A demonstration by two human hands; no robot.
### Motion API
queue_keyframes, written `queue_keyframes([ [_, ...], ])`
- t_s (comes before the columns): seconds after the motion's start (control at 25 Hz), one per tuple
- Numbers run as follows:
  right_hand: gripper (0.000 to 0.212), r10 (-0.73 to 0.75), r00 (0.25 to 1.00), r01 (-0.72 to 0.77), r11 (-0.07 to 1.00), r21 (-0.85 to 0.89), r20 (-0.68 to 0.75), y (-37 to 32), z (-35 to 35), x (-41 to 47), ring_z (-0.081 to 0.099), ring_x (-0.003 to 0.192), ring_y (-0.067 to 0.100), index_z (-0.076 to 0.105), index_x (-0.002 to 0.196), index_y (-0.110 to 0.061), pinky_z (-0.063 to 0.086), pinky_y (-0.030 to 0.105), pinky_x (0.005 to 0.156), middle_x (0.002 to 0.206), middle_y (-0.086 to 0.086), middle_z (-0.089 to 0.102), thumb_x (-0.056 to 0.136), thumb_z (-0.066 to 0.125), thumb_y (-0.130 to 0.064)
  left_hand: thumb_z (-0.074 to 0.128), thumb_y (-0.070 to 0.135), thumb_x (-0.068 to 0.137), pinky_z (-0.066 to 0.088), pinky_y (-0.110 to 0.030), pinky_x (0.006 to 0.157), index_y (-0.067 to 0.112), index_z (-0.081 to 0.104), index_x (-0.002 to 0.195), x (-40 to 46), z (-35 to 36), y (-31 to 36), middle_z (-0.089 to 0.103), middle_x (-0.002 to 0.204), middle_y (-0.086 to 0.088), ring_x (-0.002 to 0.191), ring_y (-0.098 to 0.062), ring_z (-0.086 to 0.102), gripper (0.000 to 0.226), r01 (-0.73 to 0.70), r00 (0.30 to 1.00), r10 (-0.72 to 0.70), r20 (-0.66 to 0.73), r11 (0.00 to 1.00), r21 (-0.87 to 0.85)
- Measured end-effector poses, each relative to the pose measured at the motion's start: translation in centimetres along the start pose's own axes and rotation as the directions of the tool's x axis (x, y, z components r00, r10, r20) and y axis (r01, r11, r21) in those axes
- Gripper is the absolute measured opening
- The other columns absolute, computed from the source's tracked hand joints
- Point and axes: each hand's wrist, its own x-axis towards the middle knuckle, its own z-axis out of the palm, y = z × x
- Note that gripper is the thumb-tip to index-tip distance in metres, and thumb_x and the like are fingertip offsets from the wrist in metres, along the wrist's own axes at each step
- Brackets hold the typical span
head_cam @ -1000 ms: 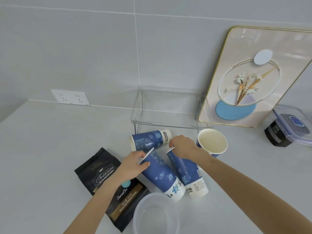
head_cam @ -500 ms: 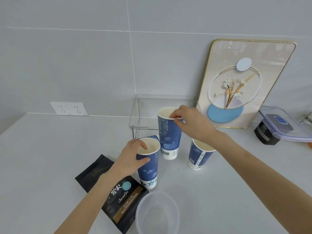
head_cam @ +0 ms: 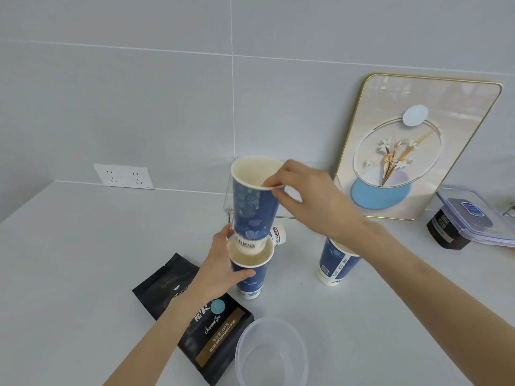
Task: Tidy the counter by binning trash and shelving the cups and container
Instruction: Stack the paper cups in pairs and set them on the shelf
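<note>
My right hand (head_cam: 312, 196) pinches the rim of a blue paper cup (head_cam: 252, 207), upright, its white base dipping into the mouth of a second blue cup (head_cam: 250, 280). My left hand (head_cam: 220, 268) grips that lower cup, which stands on the counter. A third blue cup (head_cam: 334, 266) stands upright to the right, partly under my right forearm. Behind the stacked pair a fourth cup (head_cam: 278, 235) lies on its side, mostly hidden. A clear round plastic container (head_cam: 271, 352) sits at the near edge. The clear acrylic shelf (head_cam: 228, 201) stands against the wall behind the cups.
A black coffee bag (head_cam: 211, 327) lies flat under my left forearm. A gold-framed picture (head_cam: 412, 146) leans on the wall at right. Beside it, a clear lidded box (head_cam: 473, 215) rests on a black jar (head_cam: 443, 232). A wall socket (head_cam: 124, 176) is at left.
Both hands stood the lying cups upright. My right hand then lifted its cup up and left, over the cup in my left hand, lowering its base into that cup's mouth.
</note>
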Motion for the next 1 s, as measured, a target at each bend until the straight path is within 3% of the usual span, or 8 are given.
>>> queue_keyframes([
  [0.16, 0.023, -0.026, 0.978, 0.030, 0.999, -0.018, 0.209, 0.8, 3.3, -3.2, 0.061, 0.096, 0.031, 0.067, 0.100, -0.011, 0.053, 0.043, 0.078, 0.103, 0.010, 0.065, 0.087, 0.050, -0.013, 0.078, 0.009, 0.065, 0.040, -0.025, 0.090, 0.013, 0.023, 0.132, -0.4, 0.2, -0.5, 0.038, 0.135, -0.008, 0.115, -0.016, 0.046, 0.087, -0.010, 1.000, 0.009, -0.018, 0.999, -0.038],
  [0.24, 0.023, 0.035, 0.949, -0.023, 0.999, -0.043, 0.312, 1.4, 4.9, -4.7, 0.059, 0.103, 0.029, 0.066, 0.107, -0.013, 0.050, 0.041, 0.081, 0.111, 0.008, 0.063, 0.090, 0.050, -0.012, 0.078, 0.008, 0.065, 0.040, -0.025, 0.090, 0.013, 0.024, 0.132, -0.4, 0.3, -0.6, 0.038, 0.134, -0.007, 0.112, -0.014, 0.044, 0.086, -0.021, 0.999, 0.020, -0.043, 0.999, -0.027],
  [0.36, 0.027, 0.089, 0.910, -0.069, 0.996, -0.064, 0.405, 2.3, 6.9, -6.2, 0.057, 0.109, 0.027, 0.063, 0.114, -0.015, 0.051, 0.040, 0.084, 0.119, 0.004, 0.060, 0.092, 0.047, -0.013, 0.078, 0.008, 0.066, 0.039, -0.028, 0.099, 0.018, 0.019, 0.137, -0.5, 0.5, -0.8, 0.033, 0.135, 0.001, 0.122, -0.016, 0.040, 0.093, -0.054, 0.998, 0.053, -0.031, 0.997, -0.052],
  [0.52, 0.034, 0.098, 0.954, -0.120, 0.991, 0.060, 0.285, 3.2, 8.2, -7.1, 0.059, 0.108, 0.026, 0.053, 0.123, -0.017, 0.054, 0.040, 0.087, 0.127, 0.004, 0.055, 0.090, 0.050, -0.013, 0.076, 0.012, 0.070, 0.036, -0.034, 0.106, 0.020, 0.007, 0.141, -0.6, 1.0, -1.2, 0.025, 0.146, -0.002, 0.132, -0.021, 0.035, 0.100, -0.021, 0.999, 0.020, -0.035, 0.999, -0.039],
  [0.64, 0.040, 0.258, 0.955, -0.281, 0.946, 0.165, 0.146, 4.1, 8.9, -7.2, 0.057, 0.111, 0.026, 0.044, 0.130, -0.012, 0.052, 0.038, 0.092, 0.132, 0.009, 0.048, 0.090, 0.049, -0.010, 0.076, 0.015, 0.070, 0.032, -0.037, 0.110, 0.019, 0.001, 0.142, -0.7, 0.8, -1.7, 0.018, 0.151, -0.004, 0.137, -0.022, 0.029, 0.104, 0.054, 0.998, -0.056, -0.030, 0.998, -0.045],
  [0.72, 0.047, 0.372, 0.896, -0.408, 0.905, 0.121, 0.241, 4.7, 10.0, -7.2, 0.054, 0.118, 0.024, 0.038, 0.134, -0.011, 0.048, 0.034, 0.098, 0.136, 0.010, 0.045, 0.090, 0.052, -0.012, 0.075, 0.016, 0.071, 0.031, -0.034, 0.110, 0.018, 0.002, 0.142, -0.9, 0.4, -2.2, 0.021, 0.151, -0.004, 0.137, -0.020, 0.029, 0.102, 0.089, 0.996, -0.089, 0.016, 0.996, 0.003],
  [0.84, 0.051, 0.390, 0.824, -0.469, 0.876, 0.109, 0.411, 4.7, 11.7, -7.4, 0.051, 0.122, 0.019, 0.036, 0.135, -0.010, 0.043, 0.029, 0.101, 0.138, 0.009, 0.047, 0.088, 0.057, -0.016, 0.070, 0.021, 0.077, 0.035, -0.031, 0.106, 0.017, 0.020, 0.139, -1.2, 0.3, -2.5, 0.035, 0.147, -0.005, 0.133, -0.019, 0.037, 0.080, 0.088, 0.993, -0.097, 0.074, 0.989, 0.115],
  [1.0, 0.045, 0.403, 0.806, -0.513, 0.840, 0.174, 0.433, 4.1, 12.1, -7.0, 0.053, 0.120, 0.019, 0.041, 0.129, -0.009, 0.040, 0.019, 0.091, 0.134, 0.008, 0.053, 0.088, 0.059, -0.017, 0.065, 0.023, 0.080, 0.041, -0.031, 0.102, 0.012, 0.035, 0.131, -1.0, 0.0, -1.8, 0.049, 0.139, -0.007, 0.125, -0.021, 0.048, 0.060, 0.122, 0.989, -0.131, 0.062, 0.983, 0.135],
])
